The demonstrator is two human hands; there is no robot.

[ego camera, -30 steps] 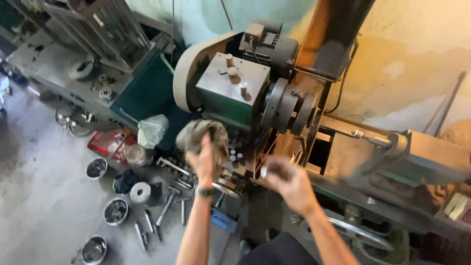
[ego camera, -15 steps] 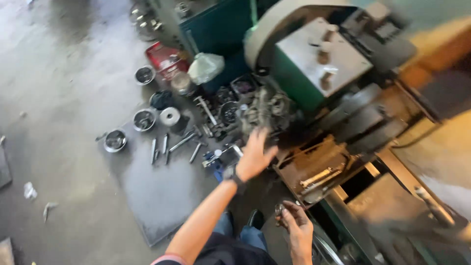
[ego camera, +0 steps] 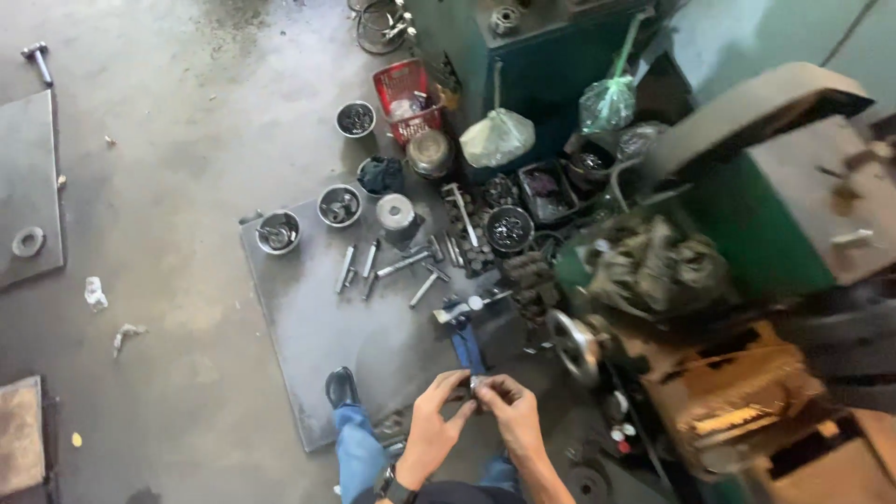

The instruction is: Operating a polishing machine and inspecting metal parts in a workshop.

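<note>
My left hand (ego camera: 437, 422) and my right hand (ego camera: 509, 415) meet low in the view, fingertips pinching one small metal part (ego camera: 477, 383) between them. A watch sits on my left wrist. Below the hands I see my jeans and a dark shoe (ego camera: 342, 386) on a grey floor mat (ego camera: 327, 327). A dirty grey rag (ego camera: 653, 266) lies on the green lathe (ego camera: 775, 233) to the right, apart from both hands.
Bolts and metal rods (ego camera: 401, 264), small steel bowls (ego camera: 278, 231), a round metal cylinder (ego camera: 396, 212) and a red basket (ego camera: 403, 93) lie on the floor ahead. A handwheel (ego camera: 574, 345) juts from the lathe near my right hand. Plastic bags (ego camera: 497, 138) hang by a green cabinet.
My left hand came down from the rag on the lathe and joined the right hand low in front of me. The view tilted down toward the floor.
</note>
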